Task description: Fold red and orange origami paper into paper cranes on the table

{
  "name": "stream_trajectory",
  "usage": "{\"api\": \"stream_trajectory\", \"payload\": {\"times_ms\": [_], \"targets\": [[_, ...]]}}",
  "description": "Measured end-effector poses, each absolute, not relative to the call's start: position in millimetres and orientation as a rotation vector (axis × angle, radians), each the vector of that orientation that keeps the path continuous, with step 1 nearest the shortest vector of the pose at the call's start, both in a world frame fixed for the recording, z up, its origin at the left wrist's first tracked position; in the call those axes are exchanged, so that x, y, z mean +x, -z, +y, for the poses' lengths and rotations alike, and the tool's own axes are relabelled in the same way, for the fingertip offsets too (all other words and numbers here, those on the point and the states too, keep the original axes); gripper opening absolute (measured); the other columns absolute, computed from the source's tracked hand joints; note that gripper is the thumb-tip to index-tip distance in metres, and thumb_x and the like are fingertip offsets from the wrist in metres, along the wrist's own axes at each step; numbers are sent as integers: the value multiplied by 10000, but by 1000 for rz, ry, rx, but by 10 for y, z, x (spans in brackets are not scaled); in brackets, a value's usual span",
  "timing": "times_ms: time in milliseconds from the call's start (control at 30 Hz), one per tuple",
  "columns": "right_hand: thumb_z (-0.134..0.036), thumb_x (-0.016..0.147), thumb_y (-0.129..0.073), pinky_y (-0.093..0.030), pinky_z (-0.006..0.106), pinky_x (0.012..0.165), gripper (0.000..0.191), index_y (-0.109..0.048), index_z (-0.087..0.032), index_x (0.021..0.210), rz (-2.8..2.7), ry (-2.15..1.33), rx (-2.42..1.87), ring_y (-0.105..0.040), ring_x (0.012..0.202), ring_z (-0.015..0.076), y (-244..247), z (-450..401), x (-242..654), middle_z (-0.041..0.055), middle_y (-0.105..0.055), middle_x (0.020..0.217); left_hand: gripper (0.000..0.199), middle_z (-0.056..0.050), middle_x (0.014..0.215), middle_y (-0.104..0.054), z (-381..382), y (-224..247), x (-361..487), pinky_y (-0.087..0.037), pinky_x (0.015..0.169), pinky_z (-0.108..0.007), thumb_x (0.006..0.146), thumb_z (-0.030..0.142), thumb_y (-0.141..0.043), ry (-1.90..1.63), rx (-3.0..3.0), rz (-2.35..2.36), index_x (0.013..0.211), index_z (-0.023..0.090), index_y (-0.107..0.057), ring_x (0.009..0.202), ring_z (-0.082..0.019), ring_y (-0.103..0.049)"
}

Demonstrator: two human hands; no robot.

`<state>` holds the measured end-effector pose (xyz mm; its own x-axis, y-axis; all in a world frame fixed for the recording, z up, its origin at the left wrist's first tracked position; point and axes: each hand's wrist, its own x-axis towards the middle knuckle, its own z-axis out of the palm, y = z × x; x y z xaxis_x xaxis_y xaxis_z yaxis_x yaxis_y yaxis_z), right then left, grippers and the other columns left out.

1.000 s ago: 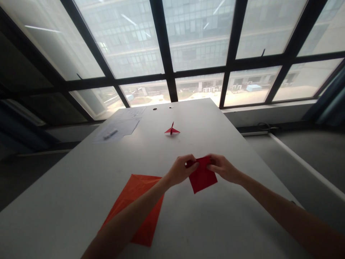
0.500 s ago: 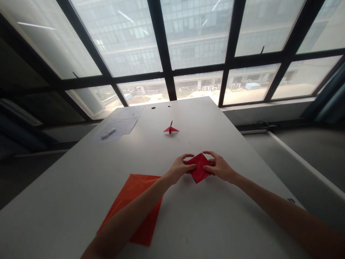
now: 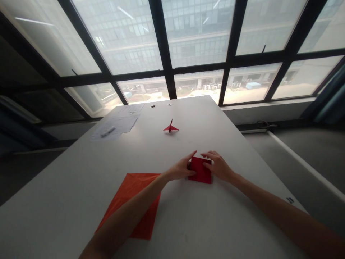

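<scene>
A folded red paper square is between my hands over the white table, its plain face toward me. My left hand grips its left edge, thumb over the front, index finger stretched out past the top corner. My right hand is at the upper right corner. Its thumb touches the paper's face, while its fingers are spread beyond the top edge. Farther back stands a red paper crane. Beneath my left forearm lies an orange paper sheet, partly covered by the arm.
Printed white papers lie at the table's far left, with a whitish marker-like stick on them. Two small round holes are near the far edge. Large black-framed windows rise behind the table. A pale pipe runs along the floor at right.
The red paper has turned from a diamond pose to a square one. My left index finger has straightened, and my right fingers have opened away from the paper's edge.
</scene>
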<state>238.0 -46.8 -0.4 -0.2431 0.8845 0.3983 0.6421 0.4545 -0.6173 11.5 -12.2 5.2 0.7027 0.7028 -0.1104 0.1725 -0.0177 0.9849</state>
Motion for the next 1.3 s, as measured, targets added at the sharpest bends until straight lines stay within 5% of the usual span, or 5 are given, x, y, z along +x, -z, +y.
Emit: {"api": "stream_trajectory", "payload": {"times_ms": [167, 333, 600, 933, 1300], "targets": [[-198, 828, -616, -463, 308, 744, 103, -682, -203, 907, -2015, -424, -1512, -596, 777, 192, 95, -455, 2384, 29, -654, 788, 608, -66, 1162, -606, -142, -20, 157, -517, 786, -310, 823, 195, -631, -791, 2047, 1130, 1402, 266, -460, 854, -150, -596], [-204, 856, -592, -451, 314, 834, 172, -675, -203, 1007, -1993, -312, -1513, -587, 920, 205, 132, -463, 2387, 67, -656, 955, 295, -46, 1017, -607, -257, -3, 189, -462, 931, -355, 832, 237, -662, -736, 2422, 1210, 1126, 261, -672, 984, -203, -568], [-90, 782, -605, -468, 344, 868, 420, -641, -191, 1188, -1922, -505, -1338, -576, 879, 193, 138, -372, 2409, 65, -645, 968, 375, -51, 1102, -605, -224, 89, 193, -451, 956, -366, 834, 222, -670, -710, 2470, 1201, 1206, 261, -633, 1037, -215, -547], [-144, 790, -554, -495, 280, 688, 173, -672, -180, 912, -1806, -732, -1243, -595, 742, 155, 74, -443, 2433, 34, -659, 857, 410, -53, 1082, -608, -255, 54, 235, -445, 953, -366, 857, 168, -610, -706, 2470, 1145, 1255, 264, -603, 1021, -219, -543], [-44, 808, -527, -441, 340, 882, 279, -716, -224, 907, -2405, -277, -1120, -571, 941, 203, -61, -609, 2481, 56, -666, 978, 325, -72, 1274, -602, -370, -62, 226, -366, 1029, -402, 986, 254, -425, -523, 2773, 1134, 1257, 273, -604, 1196, -235, -511]]}}
